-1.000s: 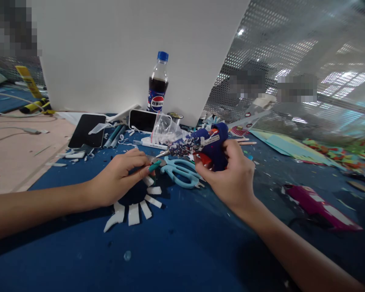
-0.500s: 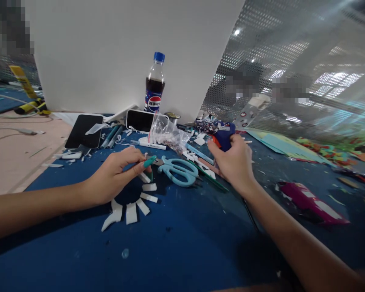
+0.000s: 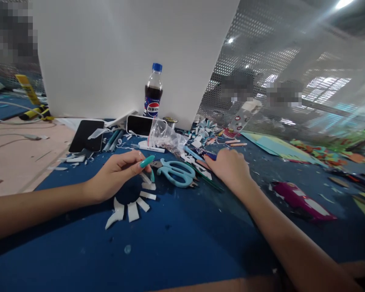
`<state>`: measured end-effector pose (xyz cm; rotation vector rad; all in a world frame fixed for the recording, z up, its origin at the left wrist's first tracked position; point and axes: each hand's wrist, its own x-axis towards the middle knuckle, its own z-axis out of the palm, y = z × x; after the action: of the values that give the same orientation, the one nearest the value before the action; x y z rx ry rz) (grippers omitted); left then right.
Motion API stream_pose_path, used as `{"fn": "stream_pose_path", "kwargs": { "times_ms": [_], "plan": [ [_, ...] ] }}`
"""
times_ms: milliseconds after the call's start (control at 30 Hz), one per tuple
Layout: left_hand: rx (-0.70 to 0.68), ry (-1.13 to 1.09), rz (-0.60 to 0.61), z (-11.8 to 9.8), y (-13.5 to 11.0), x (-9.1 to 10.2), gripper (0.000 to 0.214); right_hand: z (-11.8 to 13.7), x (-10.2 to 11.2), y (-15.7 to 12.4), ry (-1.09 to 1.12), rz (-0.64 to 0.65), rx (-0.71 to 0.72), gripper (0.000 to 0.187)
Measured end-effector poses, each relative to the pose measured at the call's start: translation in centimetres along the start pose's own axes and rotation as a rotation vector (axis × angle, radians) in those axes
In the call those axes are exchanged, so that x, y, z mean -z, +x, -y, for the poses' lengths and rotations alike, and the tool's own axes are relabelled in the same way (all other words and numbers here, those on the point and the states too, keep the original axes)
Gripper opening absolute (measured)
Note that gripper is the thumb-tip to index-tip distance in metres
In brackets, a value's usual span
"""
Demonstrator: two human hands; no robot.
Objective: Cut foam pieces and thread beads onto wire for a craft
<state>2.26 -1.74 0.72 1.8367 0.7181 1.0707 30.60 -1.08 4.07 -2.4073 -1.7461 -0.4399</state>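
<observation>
My left hand [image 3: 118,174], with long teal nails, is closed in a pinch over the blue mat. A small white strip [image 3: 145,177] shows under its fingertips, partly hidden. Below it, several white cut pieces [image 3: 133,211] lie fanned out in an arc. Light blue scissors [image 3: 176,172] rest between my hands, their blades pointing to the left hand. My right hand [image 3: 231,166] is closed low over the mat on a dark blue glue gun [image 3: 211,155], mostly hidden by the hand.
A cola bottle [image 3: 153,91], phones [image 3: 86,136] and a clear bag [image 3: 167,136] stand or lie at the back before a white board [image 3: 124,48]. White and blue scraps [image 3: 203,132] are heaped behind my right hand. A magenta package [image 3: 301,200] lies at right.
My right hand has lowered the glue gun toward the mat, and the scrap heap behind it now shows. My left hand keeps its pinch almost in place. The view has shifted slightly.
</observation>
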Motion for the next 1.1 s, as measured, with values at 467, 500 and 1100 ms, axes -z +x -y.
{"fn": "stream_pose_path", "kwargs": {
  "times_ms": [467, 500, 1100],
  "plan": [
    [0.037, -0.248, 0.105, 0.2, 0.0, 0.1, 0.023, 6.9, 1.6, -7.1, 1.655, 0.654, 0.119, 0.040],
    [0.028, -0.237, 0.107, 0.2, -0.1, 0.1, 0.024, 7.4, 1.6, -7.6, 1.722, 0.712, 0.091, 0.039],
    [0.047, -0.212, 0.096, 0.1, -0.1, 0.1, 0.026, 6.3, 1.1, -5.1, 1.346, 0.520, 0.270, 0.035]
  ]
}}
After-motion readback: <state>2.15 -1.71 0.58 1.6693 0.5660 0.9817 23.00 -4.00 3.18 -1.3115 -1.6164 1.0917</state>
